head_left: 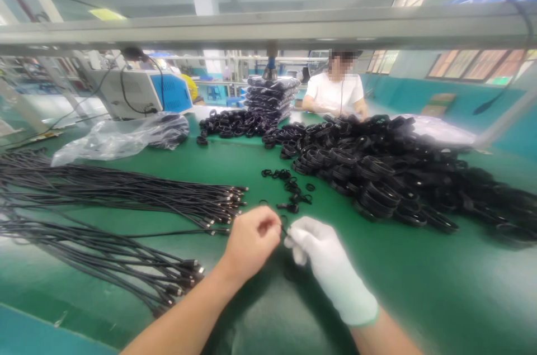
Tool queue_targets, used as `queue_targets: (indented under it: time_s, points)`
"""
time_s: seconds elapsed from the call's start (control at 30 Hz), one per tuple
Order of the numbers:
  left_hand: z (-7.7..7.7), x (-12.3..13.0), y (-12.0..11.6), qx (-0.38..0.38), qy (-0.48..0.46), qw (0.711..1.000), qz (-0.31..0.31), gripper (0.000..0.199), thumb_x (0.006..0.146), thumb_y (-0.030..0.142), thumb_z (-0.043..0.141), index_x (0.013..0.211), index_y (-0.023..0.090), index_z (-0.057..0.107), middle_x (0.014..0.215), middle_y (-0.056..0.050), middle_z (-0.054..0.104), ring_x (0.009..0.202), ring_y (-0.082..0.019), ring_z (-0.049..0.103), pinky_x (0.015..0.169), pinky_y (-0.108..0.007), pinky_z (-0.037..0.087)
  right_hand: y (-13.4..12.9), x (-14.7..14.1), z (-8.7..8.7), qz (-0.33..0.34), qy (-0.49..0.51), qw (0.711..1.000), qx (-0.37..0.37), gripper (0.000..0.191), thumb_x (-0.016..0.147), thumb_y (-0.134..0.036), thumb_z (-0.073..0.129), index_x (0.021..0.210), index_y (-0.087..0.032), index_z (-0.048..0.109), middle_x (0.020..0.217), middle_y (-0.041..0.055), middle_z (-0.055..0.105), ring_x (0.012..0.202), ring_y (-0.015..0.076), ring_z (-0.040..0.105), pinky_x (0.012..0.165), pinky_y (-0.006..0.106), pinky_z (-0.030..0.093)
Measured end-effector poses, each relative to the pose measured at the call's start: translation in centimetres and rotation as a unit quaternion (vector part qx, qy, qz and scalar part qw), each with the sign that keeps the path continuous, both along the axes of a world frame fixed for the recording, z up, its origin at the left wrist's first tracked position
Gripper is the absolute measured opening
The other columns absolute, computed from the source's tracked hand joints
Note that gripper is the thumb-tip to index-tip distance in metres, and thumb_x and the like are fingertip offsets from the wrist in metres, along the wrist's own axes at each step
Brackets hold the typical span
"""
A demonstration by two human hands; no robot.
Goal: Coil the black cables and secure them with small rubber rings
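Observation:
My left hand (254,240), bare, is closed in a pinch near the middle of the green table. Facing it, my right hand (316,260) wears a white glove and is pinched too. Between the fingertips shows a small black band (284,227), apparently held from both sides; its exact kind is too small to tell. Just beyond my hands lie several small black loops (287,176) in a loose group. To the left, black cables (168,193) with metal-tipped plugs stretch toward my left hand, and a second bunch of cables (138,254) lies nearer me.
A large heap of coiled black cables (369,170) covers the right side of the green table (260,316). Farther back are stacked bagged bundles (271,98), a clear plastic bag (117,134) and a blue-and-white machine (146,92). A person (335,89) sits opposite, under an overhead beam (251,31).

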State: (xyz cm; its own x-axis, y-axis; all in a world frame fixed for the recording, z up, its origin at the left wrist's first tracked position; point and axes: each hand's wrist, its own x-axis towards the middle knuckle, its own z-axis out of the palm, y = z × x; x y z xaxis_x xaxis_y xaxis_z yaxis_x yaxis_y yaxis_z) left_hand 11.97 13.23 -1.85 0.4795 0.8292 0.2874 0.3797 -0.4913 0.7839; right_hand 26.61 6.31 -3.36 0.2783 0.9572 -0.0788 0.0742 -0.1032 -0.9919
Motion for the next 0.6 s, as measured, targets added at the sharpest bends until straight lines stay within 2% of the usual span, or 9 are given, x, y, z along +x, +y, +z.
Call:
queue_targets:
  time_s: [0.07, 0.13, 0.2, 0.3, 0.4, 0.53, 0.6]
  points:
    - [0.1, -1.0, 1.2, -0.048, -0.003, 0.999, 0.014, 0.010, 0.072, 0.019, 0.051, 0.066, 0.018, 0.059, 0.060, 0.002, 0.058, 0.058, -0.012, 0.051, 0.055, -0.021, 0.038, 0.1, 0.4, 0.0, -0.039, -0.037, 0.998, -0.027, 0.020, 0.077, -0.033, 0.050, 0.067, -0.017, 0.056, 0.045, -0.0023, 0.053, 0.041, 0.0109, 0.045, 0.045, 0.022, 0.035]
    - [0.1, -1.8, 2.3, -0.063, 0.083, 0.994, -0.016, 0.010, 0.070, 0.019, 0.054, 0.065, 0.018, 0.062, 0.061, 0.002, 0.061, 0.059, -0.013, 0.054, 0.056, -0.021, 0.038, 0.1, 0.8, -0.1, -0.052, -0.140, 0.988, -0.046, 0.019, 0.077, -0.031, 0.048, 0.067, -0.018, 0.057, 0.050, -0.0017, 0.055, 0.047, 0.0126, 0.049, 0.050, 0.024, 0.037]
    - [0.1, -2.0, 3.2, -0.037, 0.208, 0.977, -0.033, 0.011, 0.069, 0.019, 0.056, 0.064, 0.020, 0.065, 0.063, 0.001, 0.064, 0.062, -0.015, 0.056, 0.058, -0.022, 0.038, 0.2, 0.9, -0.3, -0.025, -0.273, 0.960, -0.050, 0.019, 0.078, -0.028, 0.047, 0.067, -0.019, 0.060, 0.062, 0.0008, 0.060, 0.061, 0.0154, 0.054, 0.059, 0.026, 0.039]
    - [0.2, -0.9, 4.4, 0.025, 0.300, 0.953, 0.029, 0.014, 0.073, 0.019, 0.055, 0.067, 0.024, 0.067, 0.072, -0.001, 0.068, 0.072, -0.019, 0.060, 0.066, -0.027, 0.039, 0.3, 0.8, -0.5, 0.012, -0.397, 0.915, -0.062, 0.022, 0.082, -0.026, 0.045, 0.074, -0.022, 0.065, 0.082, 0.0039, 0.064, 0.080, 0.0194, 0.057, 0.072, 0.030, 0.039]
    - [-0.1, 1.3, 5.6, 0.040, 0.297, 0.952, 0.061, 0.014, 0.075, 0.018, 0.054, 0.072, 0.023, 0.066, 0.081, -0.005, 0.068, 0.082, -0.023, 0.060, 0.075, -0.033, 0.041, 0.4, 0.8, -0.6, -0.007, -0.415, 0.907, -0.079, 0.026, 0.086, -0.029, 0.041, 0.077, -0.022, 0.064, 0.082, 0.0050, 0.062, 0.079, 0.0204, 0.056, 0.071, 0.031, 0.038]
    - [-1.3, 4.0, 6.7, 0.035, 0.259, 0.965, 0.035, 0.012, 0.076, 0.024, 0.058, 0.085, 0.023, 0.066, 0.090, -0.004, 0.066, 0.089, -0.021, 0.059, 0.081, -0.031, 0.042, 0.4, 1.2, -0.5, -0.047, -0.412, 0.907, -0.076, 0.028, 0.087, -0.034, 0.038, 0.074, -0.021, 0.059, 0.078, 0.0046, 0.059, 0.074, 0.0199, 0.055, 0.069, 0.031, 0.038]
    - [-1.9, 4.8, 6.9, 0.022, 0.235, 0.972, 0.020, 0.012, 0.073, 0.022, 0.061, 0.084, 0.022, 0.066, 0.090, -0.004, 0.066, 0.090, -0.021, 0.059, 0.082, -0.031, 0.042, 0.3, 1.4, -0.5, -0.057, -0.409, 0.908, -0.069, 0.027, 0.087, -0.033, 0.038, 0.075, -0.021, 0.059, 0.079, 0.0040, 0.059, 0.075, 0.0192, 0.055, 0.070, 0.031, 0.039]
